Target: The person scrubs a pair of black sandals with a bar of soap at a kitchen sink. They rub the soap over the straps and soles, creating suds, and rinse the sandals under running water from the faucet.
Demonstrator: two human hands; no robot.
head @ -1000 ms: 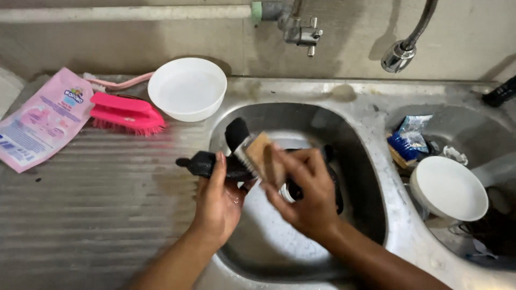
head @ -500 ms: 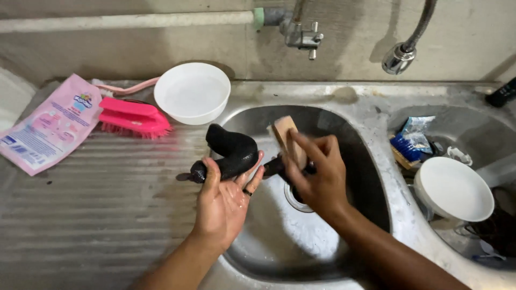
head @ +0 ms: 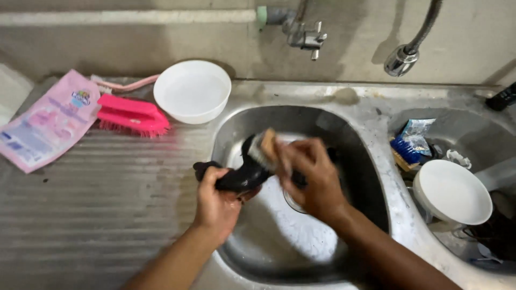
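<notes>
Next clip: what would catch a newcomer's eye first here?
Over the steel sink basin, the left hand grips a black utensil while the right hand presses a tan scrubbing pad against it. On the ribbed drainboard behind sit a bright pink scrub brush and white round bowl.

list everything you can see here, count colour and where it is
black plastic ladle-like utensil: 1, black, over the sink, held in the left hand
tan scrub sponge: 1, tan, pressed on the utensil by the right hand
steel sink basin: 1, grey metal, centre
ribbed steel drainboard: 1, grey, left of the sink
white round bowl: 1, white, behind the drainboard
pink scrubbing brush: 1, pink, left of the bowl
pink flat sachet: 1, pink, far left
white cup: 1, white, right basin
blue packet: 1, blue, right basin
metal tap: 1, wall, above the sink
left hand: 1, grips the utensil
right hand: 1, holds the sponge
</notes>
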